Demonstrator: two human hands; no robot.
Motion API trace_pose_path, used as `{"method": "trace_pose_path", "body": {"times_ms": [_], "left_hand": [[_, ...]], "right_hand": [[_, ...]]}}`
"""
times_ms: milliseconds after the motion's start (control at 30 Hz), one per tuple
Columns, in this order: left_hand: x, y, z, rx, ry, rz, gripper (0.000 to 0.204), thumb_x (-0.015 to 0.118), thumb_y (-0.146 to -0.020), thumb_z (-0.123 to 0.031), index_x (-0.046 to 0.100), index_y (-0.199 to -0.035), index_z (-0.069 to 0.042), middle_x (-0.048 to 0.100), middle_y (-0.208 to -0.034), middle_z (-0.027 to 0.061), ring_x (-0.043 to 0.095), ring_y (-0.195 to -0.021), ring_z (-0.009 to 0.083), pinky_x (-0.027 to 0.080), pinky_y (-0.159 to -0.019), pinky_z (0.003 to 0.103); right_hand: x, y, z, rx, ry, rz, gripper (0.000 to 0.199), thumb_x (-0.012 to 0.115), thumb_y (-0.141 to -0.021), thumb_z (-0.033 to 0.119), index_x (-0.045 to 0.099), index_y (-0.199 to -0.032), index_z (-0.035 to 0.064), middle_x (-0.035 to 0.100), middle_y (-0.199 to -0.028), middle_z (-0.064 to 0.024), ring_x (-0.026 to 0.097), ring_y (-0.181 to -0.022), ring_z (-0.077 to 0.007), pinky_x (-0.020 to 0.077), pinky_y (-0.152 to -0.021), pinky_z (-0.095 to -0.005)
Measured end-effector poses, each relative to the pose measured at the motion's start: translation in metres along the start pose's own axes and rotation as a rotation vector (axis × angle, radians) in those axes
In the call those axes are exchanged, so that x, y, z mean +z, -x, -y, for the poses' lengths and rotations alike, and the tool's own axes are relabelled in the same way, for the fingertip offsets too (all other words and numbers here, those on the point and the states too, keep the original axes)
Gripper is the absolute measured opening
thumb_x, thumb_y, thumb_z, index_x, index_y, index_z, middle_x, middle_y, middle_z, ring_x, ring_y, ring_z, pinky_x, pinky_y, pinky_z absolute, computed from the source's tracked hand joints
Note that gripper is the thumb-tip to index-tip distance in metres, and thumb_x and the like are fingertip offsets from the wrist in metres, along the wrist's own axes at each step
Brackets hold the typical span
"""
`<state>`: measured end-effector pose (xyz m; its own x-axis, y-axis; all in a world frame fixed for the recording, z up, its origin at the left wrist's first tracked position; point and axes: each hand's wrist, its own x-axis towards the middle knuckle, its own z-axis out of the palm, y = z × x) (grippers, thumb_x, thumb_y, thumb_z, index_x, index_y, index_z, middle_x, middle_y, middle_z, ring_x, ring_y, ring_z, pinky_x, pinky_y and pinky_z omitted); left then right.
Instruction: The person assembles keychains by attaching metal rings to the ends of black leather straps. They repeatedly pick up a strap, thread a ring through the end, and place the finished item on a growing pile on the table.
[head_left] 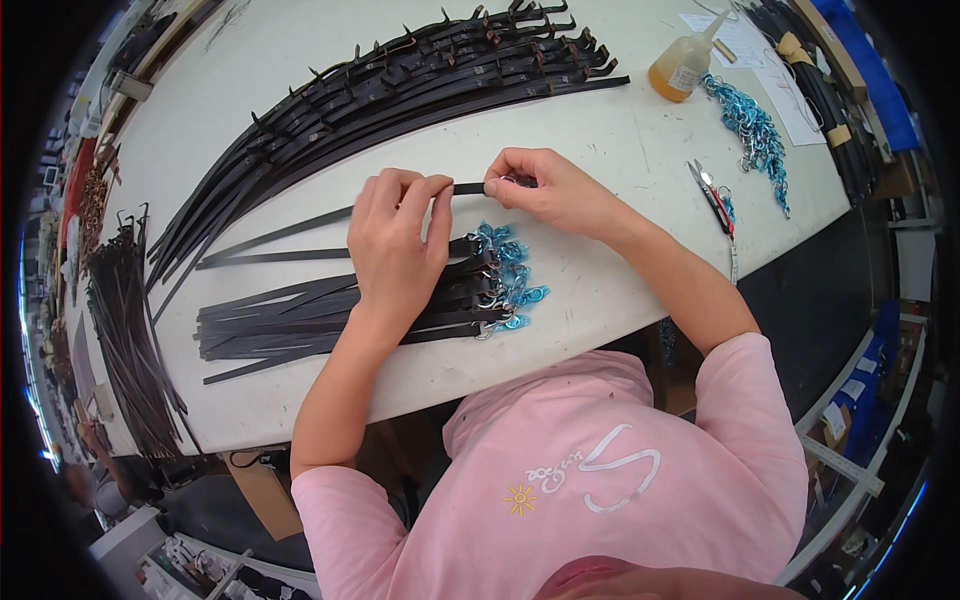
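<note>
A long black strap [469,188] is stretched between my two hands, and its tail runs off to the left over the white table. My left hand [400,225] pinches it between thumb and fingertips. My right hand [555,190] grips the strap's right end, where a small metal piece partly shows behind the fingers. Just below my hands lies a bundle of black straps [290,312]. At their right ends sit metal rings and clasps in blue plastic wrap [512,270]. My left hand and wrist cover part of this bundle.
Beyond my hands, a large pile of black straps [400,100] spans the table [620,270]. On the right are an oil bottle [685,65], blue-wrapped metal hardware [755,135] and red-handled snips [712,195]. More straps [130,340] hang over the left edge.
</note>
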<state>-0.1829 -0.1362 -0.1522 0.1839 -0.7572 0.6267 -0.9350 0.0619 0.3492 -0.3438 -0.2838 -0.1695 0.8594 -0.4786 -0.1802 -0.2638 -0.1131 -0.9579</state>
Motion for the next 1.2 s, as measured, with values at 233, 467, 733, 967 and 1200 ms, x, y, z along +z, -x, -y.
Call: {"method": "trace_pose_path", "body": {"times_ms": [233, 467, 733, 967, 1200], "left_hand": [[-0.006, 0.004, -0.007, -0.832, 0.838, 0.502, 0.017, 0.069, -0.095, -0.012, 0.072, -0.106, 0.000, 0.073, -0.093, 0.0093, 0.066, -0.067, 0.0120, 0.053, -0.063, 0.022], [0.002, 0.001, -0.004, -1.227, 1.325, 0.326, 0.026, 0.073, -0.094, -0.015, 0.066, -0.110, 0.004, 0.070, -0.094, 0.0079, 0.069, -0.081, 0.0121, 0.059, -0.076, 0.023], [0.006, 0.005, -0.008, -1.189, 1.320, 0.324, 0.022, 0.072, -0.095, -0.014, 0.067, -0.105, 0.004, 0.070, -0.090, 0.0081, 0.069, -0.079, 0.0127, 0.057, -0.076, 0.024], [0.007, 0.007, -0.008, -1.178, 1.256, 0.318, 0.021, 0.072, -0.094, -0.013, 0.068, -0.105, 0.004, 0.070, -0.090, 0.0080, 0.068, -0.079, 0.0124, 0.056, -0.076, 0.024], [0.007, 0.008, -0.008, -1.187, 1.253, 0.326, 0.020, 0.071, -0.094, -0.013, 0.068, -0.104, 0.005, 0.070, -0.089, 0.0085, 0.067, -0.078, 0.0119, 0.055, -0.074, 0.023]], "right_hand": [[0.000, -0.001, 0.004, 0.040, -0.130, -0.010, 0.019, 0.065, -0.099, 0.024, 0.066, -0.100, 0.0058, 0.060, -0.085, 0.0025, 0.051, -0.080, -0.0054, 0.0418, -0.074, -0.0217], [0.011, 0.008, 0.011, -0.183, 0.023, -0.093, 0.018, 0.067, -0.096, 0.020, 0.065, -0.099, 0.0026, 0.063, -0.088, 0.0009, 0.055, -0.085, -0.0091, 0.0453, -0.082, -0.0269], [0.010, 0.014, 0.016, -0.170, 0.126, -0.090, 0.018, 0.066, -0.096, 0.018, 0.063, -0.098, 0.0010, 0.063, -0.089, -0.0017, 0.058, -0.088, -0.0110, 0.0465, -0.083, -0.0276], [0.013, 0.012, 0.015, -0.172, 0.121, -0.088, 0.017, 0.066, -0.096, 0.016, 0.063, -0.098, -0.0001, 0.065, -0.090, -0.0036, 0.060, -0.087, -0.0120, 0.0483, -0.083, -0.0286], [0.013, 0.012, 0.014, -0.165, 0.152, -0.089, 0.019, 0.066, -0.096, 0.018, 0.063, -0.098, -0.0002, 0.065, -0.089, -0.0038, 0.059, -0.086, -0.0124, 0.0475, -0.081, -0.0294]]}}
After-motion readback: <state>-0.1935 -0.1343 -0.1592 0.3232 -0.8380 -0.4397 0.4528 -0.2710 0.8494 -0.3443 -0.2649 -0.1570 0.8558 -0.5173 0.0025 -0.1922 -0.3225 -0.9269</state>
